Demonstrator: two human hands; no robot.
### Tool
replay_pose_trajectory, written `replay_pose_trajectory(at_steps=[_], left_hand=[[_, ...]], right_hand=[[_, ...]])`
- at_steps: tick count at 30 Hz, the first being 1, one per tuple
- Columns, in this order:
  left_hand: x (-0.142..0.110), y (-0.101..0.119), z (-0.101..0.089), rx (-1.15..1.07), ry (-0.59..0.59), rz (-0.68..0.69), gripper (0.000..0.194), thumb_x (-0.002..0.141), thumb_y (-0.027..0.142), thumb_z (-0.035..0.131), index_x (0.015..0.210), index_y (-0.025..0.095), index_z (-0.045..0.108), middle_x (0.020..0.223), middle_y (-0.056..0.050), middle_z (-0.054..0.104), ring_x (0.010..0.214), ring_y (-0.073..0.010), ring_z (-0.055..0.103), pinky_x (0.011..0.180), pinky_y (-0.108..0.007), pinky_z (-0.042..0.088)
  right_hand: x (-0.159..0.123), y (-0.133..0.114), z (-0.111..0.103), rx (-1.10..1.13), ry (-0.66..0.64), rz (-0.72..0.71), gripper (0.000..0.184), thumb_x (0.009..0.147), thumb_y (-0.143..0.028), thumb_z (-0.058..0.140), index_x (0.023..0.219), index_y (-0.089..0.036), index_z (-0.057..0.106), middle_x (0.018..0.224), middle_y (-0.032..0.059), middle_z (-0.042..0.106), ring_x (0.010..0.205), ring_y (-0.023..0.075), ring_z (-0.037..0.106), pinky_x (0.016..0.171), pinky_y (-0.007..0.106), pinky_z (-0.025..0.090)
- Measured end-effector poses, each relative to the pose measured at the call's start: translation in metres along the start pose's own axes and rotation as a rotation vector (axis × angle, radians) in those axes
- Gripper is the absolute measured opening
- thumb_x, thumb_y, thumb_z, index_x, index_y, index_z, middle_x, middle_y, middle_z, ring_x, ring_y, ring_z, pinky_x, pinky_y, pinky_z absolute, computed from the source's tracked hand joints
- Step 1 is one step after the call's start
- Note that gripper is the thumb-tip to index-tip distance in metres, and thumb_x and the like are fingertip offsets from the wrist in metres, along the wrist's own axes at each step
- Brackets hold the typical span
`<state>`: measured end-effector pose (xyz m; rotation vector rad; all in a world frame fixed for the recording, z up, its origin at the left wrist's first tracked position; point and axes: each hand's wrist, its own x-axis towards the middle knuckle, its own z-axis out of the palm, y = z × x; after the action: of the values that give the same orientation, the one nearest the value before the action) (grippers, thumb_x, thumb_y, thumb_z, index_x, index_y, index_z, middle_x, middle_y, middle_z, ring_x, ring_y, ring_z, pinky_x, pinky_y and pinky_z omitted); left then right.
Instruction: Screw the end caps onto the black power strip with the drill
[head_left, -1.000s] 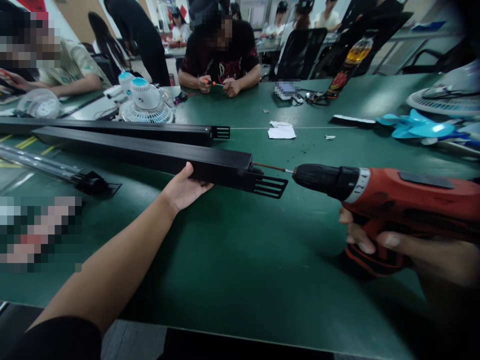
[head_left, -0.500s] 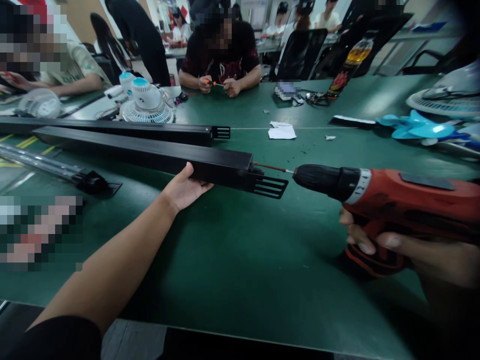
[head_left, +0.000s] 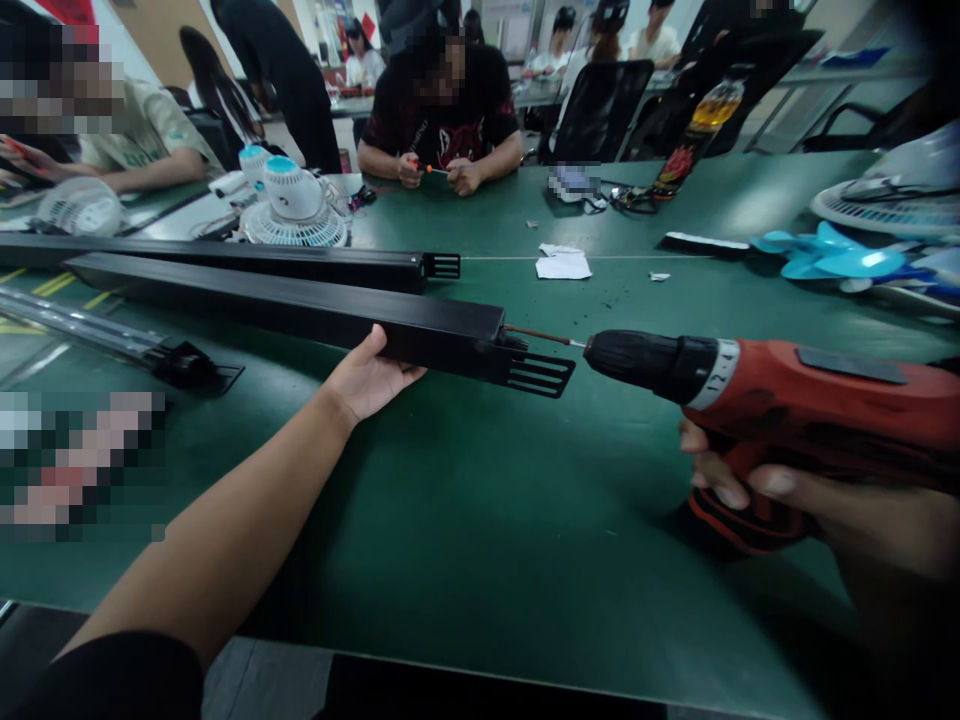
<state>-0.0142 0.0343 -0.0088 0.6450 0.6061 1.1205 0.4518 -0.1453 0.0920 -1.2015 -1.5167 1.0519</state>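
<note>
My left hand (head_left: 375,378) grips a long black rectangular housing (head_left: 315,302) near its right end, thumb on the near side and fingers underneath. A slotted black bracket (head_left: 541,374) sticks out from that end. My right hand (head_left: 757,490) is wrapped around the handle of a red and black cordless drill (head_left: 810,385), which points left. From its chuck, a long thin bit (head_left: 541,334) reaches to the end of the housing, above the bracket; where its tip meets the housing is hidden.
Behind lies a second black housing (head_left: 337,264). Fan parts (head_left: 296,205) stand at the back left, and blue fan blades (head_left: 832,255) lie at right. White paper (head_left: 562,263) rests on the green table (head_left: 480,560). Across it, a person (head_left: 442,120) holds a screwdriver (head_left: 430,169).
Almost nothing differs. The drill in my right hand sits a hair further left; my left hand and the housing keep their place.
</note>
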Motion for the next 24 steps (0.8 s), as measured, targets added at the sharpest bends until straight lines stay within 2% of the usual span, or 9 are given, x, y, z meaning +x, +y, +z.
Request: replay_pose_trajectory(at_steps=[5,8,14,18,24], left_hand=[[0.0009,-0.0009,-0.0021,0.01,-0.008,0.004,0.051,0.105,0.059,0.097,0.146,0.03,0.085,0.146,-0.014,0.092,0.162,-0.0418,0.077,0.131,-0.05,0.067],[0.0011,-0.0009,-0.003,0.012,-0.021,0.003,0.052,0.104,0.059,0.098,0.145,0.03,0.085,0.147,-0.014,0.092,0.161,-0.0418,0.078,0.13,-0.05,0.068],[0.0001,0.0007,-0.0018,0.007,-0.016,-0.013,0.05,0.107,0.058,0.095,0.147,0.03,0.084,0.149,-0.012,0.092,0.161,-0.0381,0.078,0.132,-0.048,0.066],[0.0001,0.0001,-0.0008,0.01,-0.016,-0.006,0.051,0.105,0.059,0.098,0.145,0.03,0.085,0.148,-0.013,0.092,0.163,-0.0398,0.076,0.134,-0.05,0.064],[0.0003,-0.0007,0.0002,0.017,-0.011,0.011,0.048,0.107,0.057,0.096,0.144,0.029,0.085,0.147,-0.014,0.092,0.16,-0.0416,0.078,0.131,-0.051,0.066]], right_hand=[[-0.0005,-0.0002,-0.0019,0.054,-0.078,-0.001,0.035,0.096,-0.062,0.112,0.108,-0.031,0.101,0.073,0.0051,0.085,0.05,0.0174,0.072,0.048,0.025,0.067],[-0.0005,-0.0008,-0.0017,0.066,-0.066,0.015,0.034,0.095,-0.061,0.113,0.108,-0.031,0.101,0.077,0.0048,0.085,0.049,0.0161,0.071,0.047,0.025,0.065],[0.0025,-0.0014,0.0017,0.062,-0.021,0.023,0.039,0.087,-0.061,0.117,0.102,-0.029,0.1,0.08,0.0069,0.088,0.046,0.0176,0.07,0.047,0.03,0.068],[0.0028,0.0016,-0.0002,0.041,-0.04,0.004,0.041,0.089,-0.063,0.115,0.103,-0.028,0.1,0.076,0.0071,0.086,0.046,0.0192,0.069,0.044,0.03,0.066],[0.0001,0.0075,-0.0034,0.047,-0.052,-0.015,0.039,0.095,-0.063,0.112,0.11,-0.028,0.1,0.072,0.0046,0.082,0.051,0.0173,0.071,0.052,0.026,0.07]])
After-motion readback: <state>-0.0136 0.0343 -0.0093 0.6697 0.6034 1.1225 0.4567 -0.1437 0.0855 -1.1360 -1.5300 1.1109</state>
